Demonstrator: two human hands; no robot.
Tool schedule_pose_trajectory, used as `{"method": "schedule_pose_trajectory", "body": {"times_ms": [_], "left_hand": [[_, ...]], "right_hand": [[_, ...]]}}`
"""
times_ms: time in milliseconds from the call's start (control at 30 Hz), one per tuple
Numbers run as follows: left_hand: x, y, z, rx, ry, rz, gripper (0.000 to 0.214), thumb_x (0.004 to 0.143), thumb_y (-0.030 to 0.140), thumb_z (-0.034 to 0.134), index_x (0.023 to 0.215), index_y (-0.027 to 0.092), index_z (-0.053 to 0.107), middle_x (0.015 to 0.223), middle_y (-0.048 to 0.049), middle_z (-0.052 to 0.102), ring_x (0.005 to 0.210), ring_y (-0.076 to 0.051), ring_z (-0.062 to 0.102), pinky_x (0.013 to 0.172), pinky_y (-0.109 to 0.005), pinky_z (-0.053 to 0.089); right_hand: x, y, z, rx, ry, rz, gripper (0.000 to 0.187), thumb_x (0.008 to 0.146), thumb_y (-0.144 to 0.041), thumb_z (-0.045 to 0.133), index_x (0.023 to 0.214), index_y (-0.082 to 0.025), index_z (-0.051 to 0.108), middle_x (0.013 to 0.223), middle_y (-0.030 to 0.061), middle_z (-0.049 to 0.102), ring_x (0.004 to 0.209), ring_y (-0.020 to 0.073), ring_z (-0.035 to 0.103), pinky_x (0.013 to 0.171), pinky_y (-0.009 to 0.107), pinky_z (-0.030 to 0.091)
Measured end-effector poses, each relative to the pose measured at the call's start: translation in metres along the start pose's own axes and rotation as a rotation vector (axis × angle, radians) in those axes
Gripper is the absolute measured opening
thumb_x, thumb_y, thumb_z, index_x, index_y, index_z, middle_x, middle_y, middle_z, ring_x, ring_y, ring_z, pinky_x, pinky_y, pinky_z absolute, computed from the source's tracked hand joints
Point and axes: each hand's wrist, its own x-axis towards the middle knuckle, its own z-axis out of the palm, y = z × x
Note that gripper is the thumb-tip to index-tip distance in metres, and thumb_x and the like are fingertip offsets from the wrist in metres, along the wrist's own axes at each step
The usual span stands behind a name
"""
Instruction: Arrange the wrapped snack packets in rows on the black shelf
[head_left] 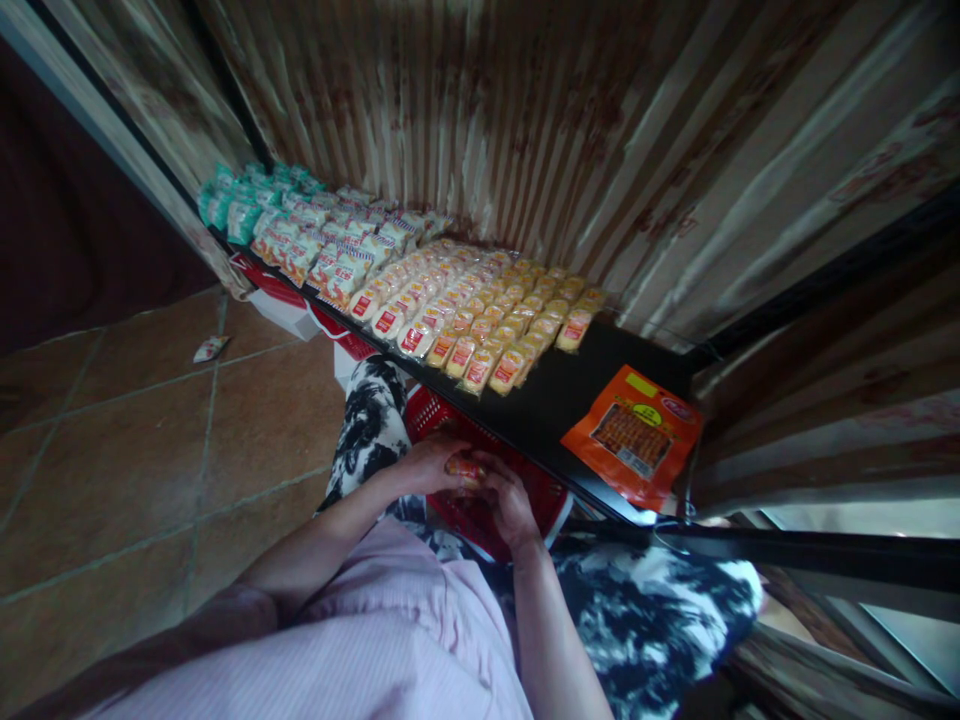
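Note:
My left hand [431, 466] and my right hand [511, 500] meet over a red plastic basket [543, 488] between my knees. Held between both sets of fingers is a small snack packet in orange-red wrapping [466, 469]; its print is too blurred to read. Both hands are closed on it from opposite sides, partly hiding it. Beyond them, on a black shelf [551, 405], stand rows of yellow wrapped snacks [508, 368] and white wrapped snacks [388, 318]. A large flat orange bag [637, 437] with a food picture lies to their right.
Farther left on the shelf are white printed packets [341, 268] and green packets [244, 215]. A pleated curtain [480, 120] hangs behind. White boxes [283, 314] sit under the shelf's left part. One small packet [211, 348] lies on the tiled floor [135, 480].

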Motion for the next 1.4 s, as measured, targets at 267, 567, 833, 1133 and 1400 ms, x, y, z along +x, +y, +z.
{"method": "schedule_pose_trajectory", "body": {"times_ms": [267, 567, 833, 1133, 1400], "left_hand": [[0.0, -0.001, -0.004, -0.041, 0.034, 0.007, 0.054, 0.072, 0.03, 0.066, 0.122, 0.016, 0.052, 0.123, -0.0094, 0.056, 0.115, -0.025, 0.049, 0.097, -0.034, 0.038], [-0.001, 0.003, -0.009, -0.052, 0.015, 0.023, 0.035, 0.076, 0.036, 0.061, 0.107, 0.019, 0.062, 0.103, -0.0042, 0.064, 0.098, -0.021, 0.056, 0.082, -0.027, 0.042], [0.001, -0.002, -0.008, -0.061, 0.048, -0.031, 0.031, 0.076, 0.032, 0.057, 0.105, 0.022, 0.062, 0.099, -0.0007, 0.064, 0.092, -0.018, 0.059, 0.077, -0.024, 0.043], [0.002, -0.005, -0.011, -0.116, 0.041, -0.191, 0.036, 0.08, 0.043, 0.05, 0.103, 0.02, 0.064, 0.097, -0.0037, 0.068, 0.091, -0.021, 0.061, 0.076, -0.026, 0.044], [0.001, -0.007, -0.008, -0.253, 0.047, -0.23, 0.039, 0.083, 0.049, 0.044, 0.089, 0.018, 0.067, 0.073, -0.0015, 0.065, 0.058, -0.014, 0.059, 0.054, -0.021, 0.039]], "right_hand": [[0.0, 0.002, -0.003, -0.036, -0.042, 0.003, 0.041, 0.054, -0.017, 0.06, 0.095, -0.021, 0.063, 0.075, -0.0002, 0.07, 0.05, 0.0159, 0.061, 0.046, 0.025, 0.045], [0.0, 0.002, -0.002, -0.029, -0.036, -0.045, 0.037, 0.054, -0.016, 0.061, 0.091, -0.021, 0.066, 0.079, -0.0003, 0.07, 0.06, 0.0159, 0.062, 0.05, 0.024, 0.046], [0.001, 0.002, -0.005, -0.005, -0.061, -0.053, 0.035, 0.057, -0.019, 0.059, 0.091, -0.022, 0.067, 0.081, 0.0007, 0.07, 0.066, 0.0178, 0.063, 0.05, 0.025, 0.046], [0.004, 0.004, -0.006, -0.062, -0.072, -0.12, 0.024, 0.068, -0.032, 0.063, 0.088, -0.024, 0.07, 0.091, 0.0033, 0.07, 0.08, 0.0185, 0.063, 0.061, 0.026, 0.049], [0.005, 0.009, -0.009, -0.139, -0.068, -0.156, 0.033, 0.07, -0.048, 0.065, 0.091, -0.023, 0.069, 0.097, 0.0048, 0.07, 0.09, 0.0238, 0.063, 0.072, 0.034, 0.049]]}}
